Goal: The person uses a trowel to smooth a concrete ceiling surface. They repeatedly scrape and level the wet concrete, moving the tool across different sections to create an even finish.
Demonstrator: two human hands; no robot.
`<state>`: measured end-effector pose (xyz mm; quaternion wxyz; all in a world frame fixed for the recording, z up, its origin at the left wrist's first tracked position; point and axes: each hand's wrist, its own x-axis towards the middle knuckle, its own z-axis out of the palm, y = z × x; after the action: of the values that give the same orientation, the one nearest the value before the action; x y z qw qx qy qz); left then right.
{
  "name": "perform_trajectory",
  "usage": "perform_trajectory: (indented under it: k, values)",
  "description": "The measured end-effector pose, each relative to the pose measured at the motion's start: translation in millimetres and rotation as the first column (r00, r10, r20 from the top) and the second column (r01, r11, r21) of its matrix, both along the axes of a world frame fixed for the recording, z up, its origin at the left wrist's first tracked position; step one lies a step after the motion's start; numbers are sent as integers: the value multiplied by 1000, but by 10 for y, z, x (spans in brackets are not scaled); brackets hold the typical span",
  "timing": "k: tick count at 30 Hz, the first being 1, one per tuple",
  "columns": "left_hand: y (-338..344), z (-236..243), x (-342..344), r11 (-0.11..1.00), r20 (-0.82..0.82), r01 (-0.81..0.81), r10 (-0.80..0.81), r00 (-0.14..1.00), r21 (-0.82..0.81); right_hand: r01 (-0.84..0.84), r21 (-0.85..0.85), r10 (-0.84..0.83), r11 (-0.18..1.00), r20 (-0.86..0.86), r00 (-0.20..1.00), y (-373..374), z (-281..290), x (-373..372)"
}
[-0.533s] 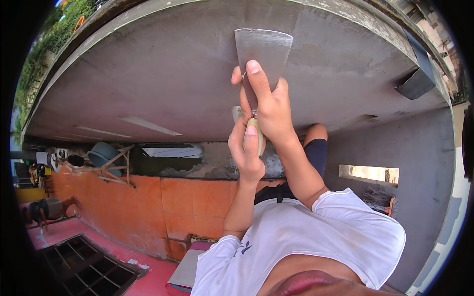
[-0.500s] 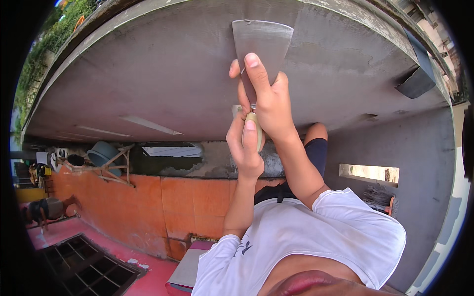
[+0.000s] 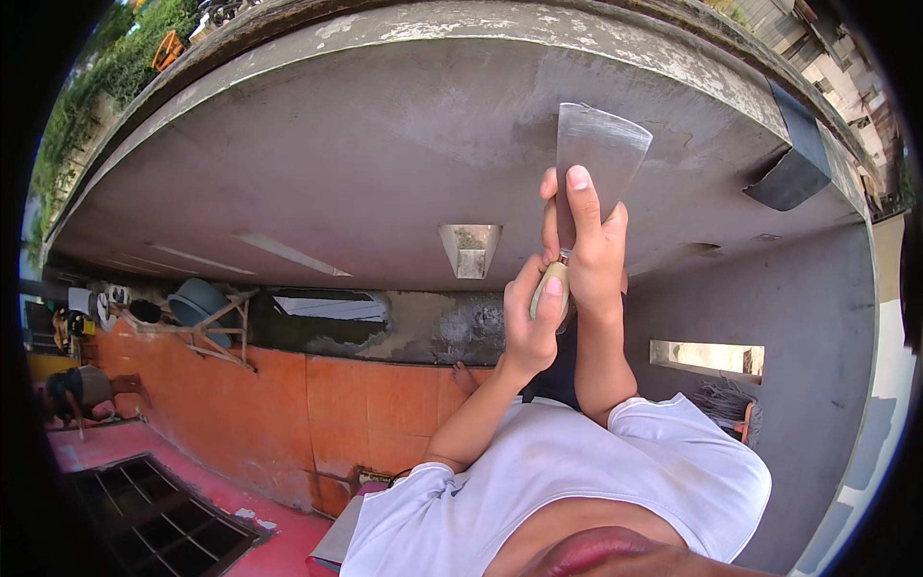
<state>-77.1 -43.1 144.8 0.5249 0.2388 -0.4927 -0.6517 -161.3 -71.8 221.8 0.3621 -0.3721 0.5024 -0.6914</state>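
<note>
A broad scraper with a metal blade and a pale wooden handle is held up in front of a grey plastered wall. My left hand is wrapped round its handle, thumb along the wood. My right hand grips the lower blade, its thumb laid flat on the near face and fingers behind. The blade's wide edge points up toward the wall's upper part; whether it touches the plaster I cannot tell. A rougher patch of plaster shows beside the blade.
A dark bent sheet hangs over the wall's top at right. Slots pierce the walls, one left of my hands. A mop head stands lower right. At left are a wooden stand, a blue-grey tub and another person bending down.
Both hands and the scraper have shifted right and lower in the picture. The wall slot their arms and hands covered now shows. My grip looks the same.
</note>
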Motion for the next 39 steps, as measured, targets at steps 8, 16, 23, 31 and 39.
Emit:
perform_trajectory:
  k: [8,16,23,31,39]
  values:
    - [-142,-77,203,1000,76,-22,23,997,-9,-12,-32,15,999,90,996,-148,-128,138]
    - [-302,255,420,1000,100,0,1,995,-12,-36,-138,56,990,146,988,-263,122,291]
    - [-264,280,460,996,89,29,-37,995,83,-46,-124,62,991,134,989,-246,74,316]
    - [-169,229,448,992,96,27,-39,995,127,-14,-82,27,997,153,988,-194,-101,335]
    - [-308,434,472,997,43,67,-69,997,44,-45,-154,67,987,141,988,-283,161,303]
